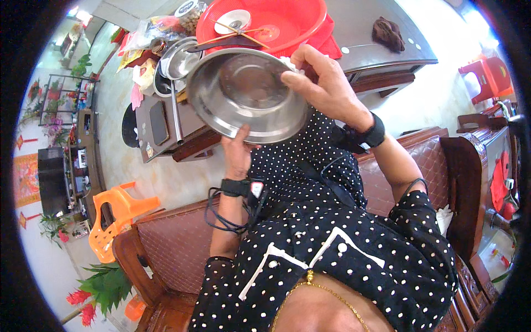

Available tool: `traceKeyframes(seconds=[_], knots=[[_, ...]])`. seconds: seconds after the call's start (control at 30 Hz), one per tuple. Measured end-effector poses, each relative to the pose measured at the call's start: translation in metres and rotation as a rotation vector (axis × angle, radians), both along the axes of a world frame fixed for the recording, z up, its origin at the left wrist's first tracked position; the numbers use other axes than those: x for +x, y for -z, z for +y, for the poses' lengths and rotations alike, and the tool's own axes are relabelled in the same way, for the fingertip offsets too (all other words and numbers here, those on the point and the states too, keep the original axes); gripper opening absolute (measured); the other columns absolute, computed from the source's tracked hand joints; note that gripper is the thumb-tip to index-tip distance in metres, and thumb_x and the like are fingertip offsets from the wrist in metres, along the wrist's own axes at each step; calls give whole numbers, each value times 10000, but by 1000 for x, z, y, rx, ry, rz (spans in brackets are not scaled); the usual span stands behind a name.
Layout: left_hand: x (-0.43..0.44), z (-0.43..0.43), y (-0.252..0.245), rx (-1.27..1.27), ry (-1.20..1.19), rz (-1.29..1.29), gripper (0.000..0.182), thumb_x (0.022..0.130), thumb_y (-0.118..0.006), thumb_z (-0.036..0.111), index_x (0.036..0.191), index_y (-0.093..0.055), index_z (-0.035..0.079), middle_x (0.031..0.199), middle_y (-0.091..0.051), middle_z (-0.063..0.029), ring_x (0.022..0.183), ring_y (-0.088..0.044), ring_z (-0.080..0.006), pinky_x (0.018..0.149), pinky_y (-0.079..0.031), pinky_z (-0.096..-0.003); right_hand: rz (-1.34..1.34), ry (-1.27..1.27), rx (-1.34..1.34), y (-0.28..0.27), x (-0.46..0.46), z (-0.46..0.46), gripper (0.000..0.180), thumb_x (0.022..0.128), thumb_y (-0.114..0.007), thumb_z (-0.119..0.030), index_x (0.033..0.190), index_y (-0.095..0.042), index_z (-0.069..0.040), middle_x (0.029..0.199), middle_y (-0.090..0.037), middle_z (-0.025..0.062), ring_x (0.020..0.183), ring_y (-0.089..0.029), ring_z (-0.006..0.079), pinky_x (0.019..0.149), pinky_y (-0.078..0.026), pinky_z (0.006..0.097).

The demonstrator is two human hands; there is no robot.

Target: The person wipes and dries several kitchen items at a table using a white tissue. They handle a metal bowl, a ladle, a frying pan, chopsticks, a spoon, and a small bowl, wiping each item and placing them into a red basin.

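A stainless steel basin [249,112] is held up and tilted in front of me. My left hand [238,151] grips its near rim from below, with the thumb over the edge. At the basin's upper right is my right hand [321,83], its fingers and thumb pinching a crumpled white tissue [290,64] close to the rim. Whether that hand also touches the basin, I cannot tell. Behind the basin, a red plastic basket [309,31] holds a white dish [232,21], and wooden chopsticks [259,43] and a dark utensil [224,42] lie across its edge.
Steel pans [180,62], plastic bags [145,35] and a jar [191,18] crowd the table's left part, with a phone [159,122] nearer. A brown cloth [388,33] lies on the table at right. An orange plastic stool [114,220] stands at lower left, by a wooden sofa [174,245].
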State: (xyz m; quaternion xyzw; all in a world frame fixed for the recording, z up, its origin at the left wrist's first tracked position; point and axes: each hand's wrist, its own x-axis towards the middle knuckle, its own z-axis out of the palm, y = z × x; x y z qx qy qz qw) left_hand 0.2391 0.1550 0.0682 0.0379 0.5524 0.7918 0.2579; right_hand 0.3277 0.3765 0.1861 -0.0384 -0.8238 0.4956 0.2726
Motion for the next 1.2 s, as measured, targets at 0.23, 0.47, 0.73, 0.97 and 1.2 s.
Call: traceKeyframes(seconds=[0.23, 0.47, 0.73, 0.97, 1.2], knots=[[-50, -44, -33, -269, -91, 275, 371, 849, -665, 156, 1153, -497, 26, 1054, -600, -98, 718, -639, -199, 536, -579, -338, -136, -388, -326, -12, 6, 12, 98, 921, -531, -112, 968, -544, -26, 782, -501, -30, 699, -467, 50, 617, -417, 210], [-57, -46, -62, -463, -195, 1111, 237, 875, -594, 61, 1081, -623, -52, 1013, -665, -78, 860, -623, -136, 729, -501, -260, -30, -393, 77, -40, -2, 3, 117, 911, -570, -130, 954, -547, -24, 796, -505, -20, 701, -468, 61, 632, -405, 213], [-34, -21, -93, -641, -215, 1486, 359, 784, -622, 19, 1135, -645, 88, 886, -653, -108, 767, -645, -261, 680, -504, -320, 64, -514, 623, -59, 1, -48, 152, 820, -594, -169, 899, -519, -63, 836, -532, 123, 751, -597, 341, 589, -490, 429], [-30, -20, -89, -697, -357, 1643, 333, 782, -667, 79, 1113, -665, 112, 838, -643, -77, 728, -630, -245, 640, -498, -333, -25, -347, 755, -53, -10, -44, 188, 840, -592, -221, 974, -564, -92, 824, -595, 119, 725, -629, 318, 583, -504, 422], [-27, -30, -88, -633, -403, 1668, 281, 776, -674, 79, 1056, -685, 98, 896, -666, -73, 756, -631, -236, 661, -495, -332, -275, -316, 415, -41, -10, -30, 202, 871, -554, -226, 941, -572, -37, 748, -615, 168, 740, -609, 363, 649, -474, 428]])
